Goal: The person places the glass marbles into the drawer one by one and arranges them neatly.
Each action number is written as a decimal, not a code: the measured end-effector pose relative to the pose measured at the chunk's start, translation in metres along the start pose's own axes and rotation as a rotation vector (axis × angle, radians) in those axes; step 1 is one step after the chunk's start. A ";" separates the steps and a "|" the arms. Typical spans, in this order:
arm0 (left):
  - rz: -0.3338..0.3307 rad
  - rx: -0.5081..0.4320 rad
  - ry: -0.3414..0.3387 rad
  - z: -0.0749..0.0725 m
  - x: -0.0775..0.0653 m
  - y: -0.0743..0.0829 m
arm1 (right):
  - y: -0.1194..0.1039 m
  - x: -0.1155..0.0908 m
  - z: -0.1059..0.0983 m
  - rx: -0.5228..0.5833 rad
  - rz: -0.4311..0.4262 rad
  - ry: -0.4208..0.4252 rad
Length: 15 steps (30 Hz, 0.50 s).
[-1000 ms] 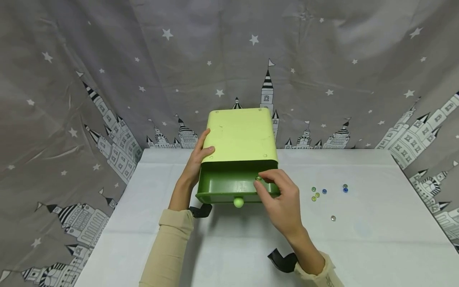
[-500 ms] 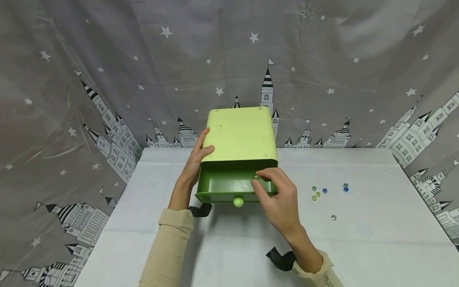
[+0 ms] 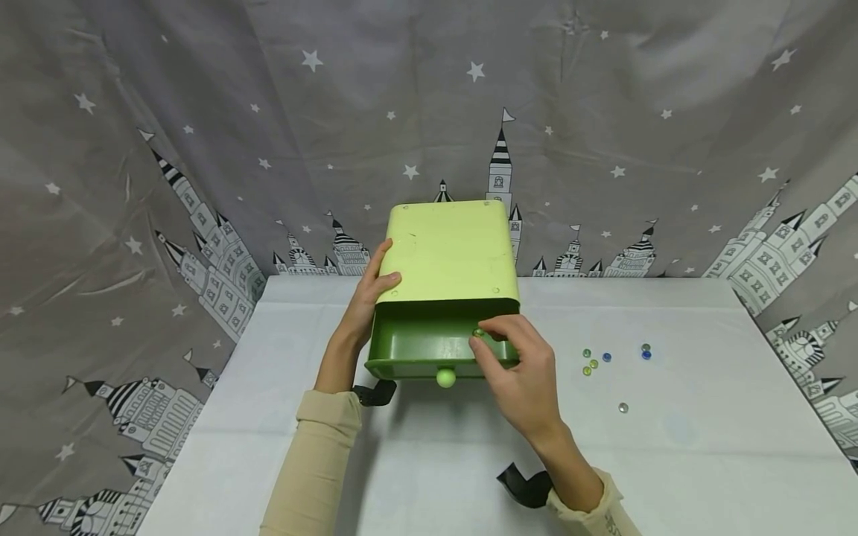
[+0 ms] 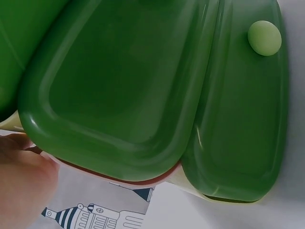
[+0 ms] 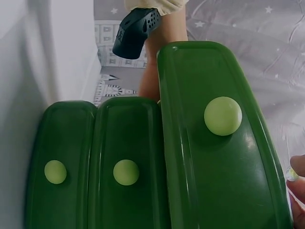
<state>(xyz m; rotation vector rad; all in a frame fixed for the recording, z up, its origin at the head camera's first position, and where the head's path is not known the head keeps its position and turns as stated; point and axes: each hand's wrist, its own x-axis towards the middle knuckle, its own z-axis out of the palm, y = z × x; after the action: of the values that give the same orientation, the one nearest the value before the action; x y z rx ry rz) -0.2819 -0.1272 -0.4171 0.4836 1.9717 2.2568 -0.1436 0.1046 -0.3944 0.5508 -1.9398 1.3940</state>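
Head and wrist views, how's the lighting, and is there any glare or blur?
Head: fairly even light, a soft shadow on the white tabletop below the open drawer, the marble in the right hand too small to look crisp. Left wrist: darker, the left hand blurry. Right wrist: a pale glint on the open drawer's front.

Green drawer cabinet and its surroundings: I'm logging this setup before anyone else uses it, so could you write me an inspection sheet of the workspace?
Surface: white tabletop, faint creases.
Job's things: cabinet with its top drawer pulled out; the two lower drawers look shut. Seven loose glass-like pieces lie to its right.
Clutter: nothing seen besides those loose pieces.
Hands: left hand holds the cabinet's left side, thumb on top; right hand pinches a small greenish piece over the open drawer.
Cables: nothing seen.
Surroundings: grey curtain printed with stars and castles.
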 end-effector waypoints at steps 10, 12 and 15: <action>0.001 0.013 0.004 0.000 0.001 -0.001 | 0.000 -0.001 0.000 -0.001 0.010 0.001; -0.002 0.014 0.006 0.000 0.001 -0.001 | 0.000 -0.002 0.000 -0.001 0.011 0.001; -0.001 0.013 0.006 0.000 0.000 0.000 | 0.000 -0.002 0.000 0.001 0.013 0.000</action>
<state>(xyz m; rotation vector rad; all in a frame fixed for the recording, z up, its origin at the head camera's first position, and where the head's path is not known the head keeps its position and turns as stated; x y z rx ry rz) -0.2823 -0.1269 -0.4171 0.4778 1.9908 2.2487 -0.1425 0.1048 -0.3961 0.5392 -1.9459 1.4029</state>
